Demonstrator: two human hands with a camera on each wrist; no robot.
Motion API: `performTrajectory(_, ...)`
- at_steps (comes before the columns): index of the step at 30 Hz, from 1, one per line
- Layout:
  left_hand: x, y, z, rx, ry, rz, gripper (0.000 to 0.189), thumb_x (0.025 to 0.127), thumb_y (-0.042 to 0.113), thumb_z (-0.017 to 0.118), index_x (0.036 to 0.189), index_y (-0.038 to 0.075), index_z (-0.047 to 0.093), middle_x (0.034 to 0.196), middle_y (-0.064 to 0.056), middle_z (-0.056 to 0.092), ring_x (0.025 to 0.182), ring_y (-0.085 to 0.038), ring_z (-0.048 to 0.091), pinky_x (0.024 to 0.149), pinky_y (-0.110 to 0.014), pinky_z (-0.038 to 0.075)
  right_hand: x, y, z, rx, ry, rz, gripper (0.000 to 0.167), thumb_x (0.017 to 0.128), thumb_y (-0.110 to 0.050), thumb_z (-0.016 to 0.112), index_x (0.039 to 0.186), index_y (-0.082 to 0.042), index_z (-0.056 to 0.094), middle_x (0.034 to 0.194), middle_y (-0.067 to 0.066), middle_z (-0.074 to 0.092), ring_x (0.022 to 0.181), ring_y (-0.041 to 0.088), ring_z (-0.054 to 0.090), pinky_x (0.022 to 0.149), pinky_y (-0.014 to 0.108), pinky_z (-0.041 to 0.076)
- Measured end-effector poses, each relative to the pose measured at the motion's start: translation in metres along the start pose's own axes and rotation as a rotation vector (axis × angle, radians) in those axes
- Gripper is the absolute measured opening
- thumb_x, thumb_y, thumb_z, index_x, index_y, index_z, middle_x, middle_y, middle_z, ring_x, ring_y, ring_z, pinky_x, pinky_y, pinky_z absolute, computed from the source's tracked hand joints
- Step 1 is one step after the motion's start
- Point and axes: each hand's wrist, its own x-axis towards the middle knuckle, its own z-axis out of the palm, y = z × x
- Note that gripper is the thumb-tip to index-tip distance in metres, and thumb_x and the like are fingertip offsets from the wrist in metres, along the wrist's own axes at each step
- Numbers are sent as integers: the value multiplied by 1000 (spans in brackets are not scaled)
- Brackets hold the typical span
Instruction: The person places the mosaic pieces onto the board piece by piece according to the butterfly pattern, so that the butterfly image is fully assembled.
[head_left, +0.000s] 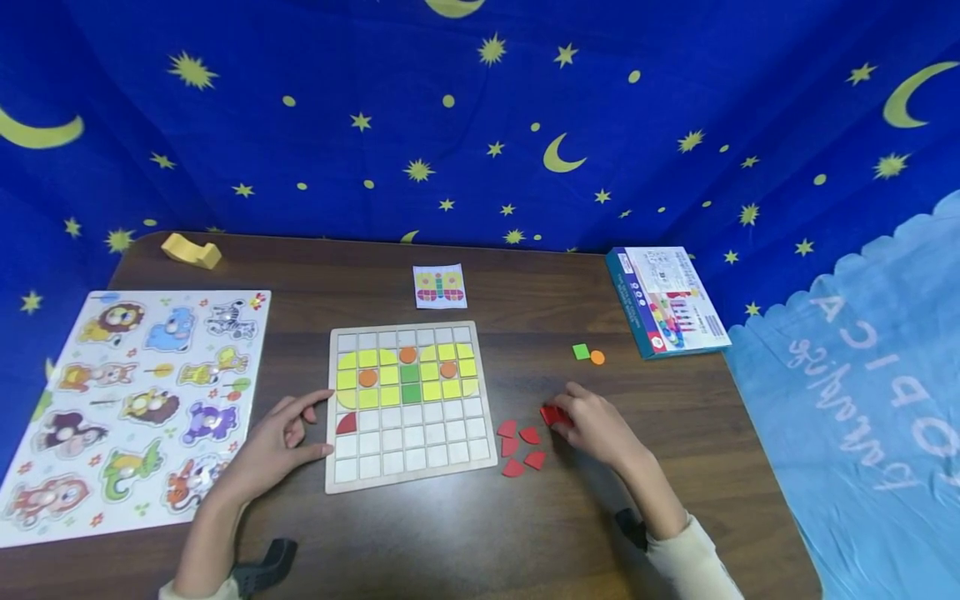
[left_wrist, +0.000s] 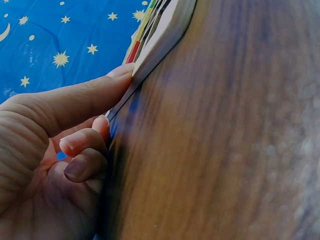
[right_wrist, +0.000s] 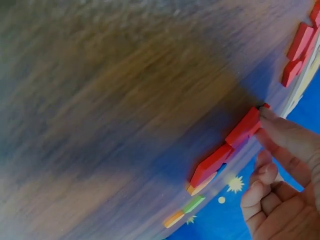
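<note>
Pinching a red tile (head_left: 551, 415) between thumb and index finger, the right hand (head_left: 596, 429) is to the right of the wooden grid board (head_left: 416, 437), past 5 loose red quarter-circle tiles (head_left: 530, 435) just beside it. The left hand (head_left: 266, 450), thumb and index finger spread apart, touches the board's left edge. Beyond the board's far edge lies a butterfly pattern card (head_left: 439, 287), while 1 red corner piece (head_left: 347, 423) sits in its left column.
</note>
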Motion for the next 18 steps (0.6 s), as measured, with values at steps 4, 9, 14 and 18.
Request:
performTrajectory(4, 0, -1, 0, 1, 7, 3, 77, 78, 16, 82, 146, 9, 47, 104, -8, 46, 67, -11, 38, 61, -26, 36, 4, 3, 1, -14, -13, -35, 27, 80, -12, 81, 105, -4, 74, 89, 2, 59, 71, 8, 51, 64, 25, 48)
performTrajectory(9, 0, -2, 1, 6, 8, 3, 78, 78, 17, 83, 146, 9, 47, 104, -8, 46, 67, -11, 38, 62, -25, 36, 10, 7, 1, 1, -44, -61, 27, 82, -17, 80, 104, -2, 74, 90, 1, 59, 70, 8, 50, 64, 22, 47)
performTrajectory(14, 0, -1, 1, 7, 1, -7, 78, 78, 17, 82, 147, 8, 46, 104, -8, 46, 68, -11, 38, 63, -25, 35, 13, 8, 0, -2, -60, -53, 30, 82, -21, 80, 104, -2, 75, 88, 0, 56, 68, 7, 48, 61, 20, 43)
performTrajectory(18, 1, 0, 0, 7, 1, -7, 77, 79, 15, 82, 146, 8, 46, 104, -8, 46, 68, -11, 38, 63, -26, 35, 15, 3, -2, -17, -27, -78, 31, 81, -22, 81, 103, -2, 75, 86, 0, 55, 67, 7, 47, 60, 20, 42)
